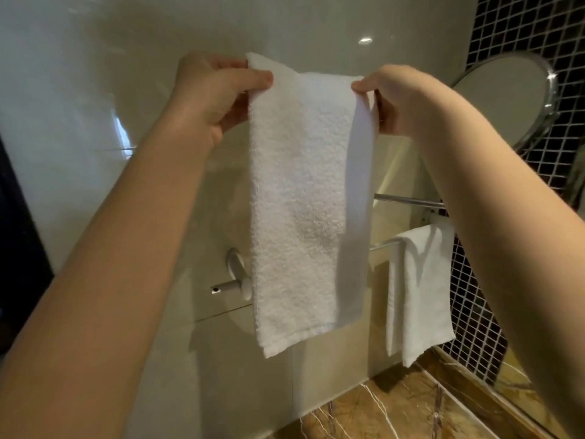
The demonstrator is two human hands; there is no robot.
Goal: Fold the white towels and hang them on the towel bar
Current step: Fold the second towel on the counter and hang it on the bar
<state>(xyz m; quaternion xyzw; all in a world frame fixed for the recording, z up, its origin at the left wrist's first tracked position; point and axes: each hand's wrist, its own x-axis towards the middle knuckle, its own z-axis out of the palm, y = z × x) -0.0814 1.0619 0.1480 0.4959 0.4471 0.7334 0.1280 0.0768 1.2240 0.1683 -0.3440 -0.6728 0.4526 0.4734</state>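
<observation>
Item 1: white towel (297,198), terry weave, held up in front of the wall by both my hands, hanging lengthwise in a long narrow strip with its right side folded over so that a smooth band runs down that edge; its hemmed bottom edge hangs free, tilted lower at the left. Item 2: my left hand (209,90), fingers closed in a pinch on the towel's top left corner, thumb across the front face, the other fingers behind the cloth. Item 3: my right hand (399,99), fingers likewise closed on the top right corner, thumb tip showing on the front at the fold, the rest curled behind. Both forearms are bare and raised. Item 4: towel bar (384,245), chrome, fixed to the wall low and to the right, partly hidden behind the held towel, with a second rail (408,201) above it. Item 5: second white towel (418,289), already folded and draped over the towel bar near its right end, hanging well apart from the one I hold. Item 6: bar bracket (235,275), white metal, on the wall just left of the held towel's lower half. Item 7: round mirror (506,96), chrome rim, upper right, beside dark mosaic tiles (506,23). Item 8: brown marble counter (411,407), below.
</observation>
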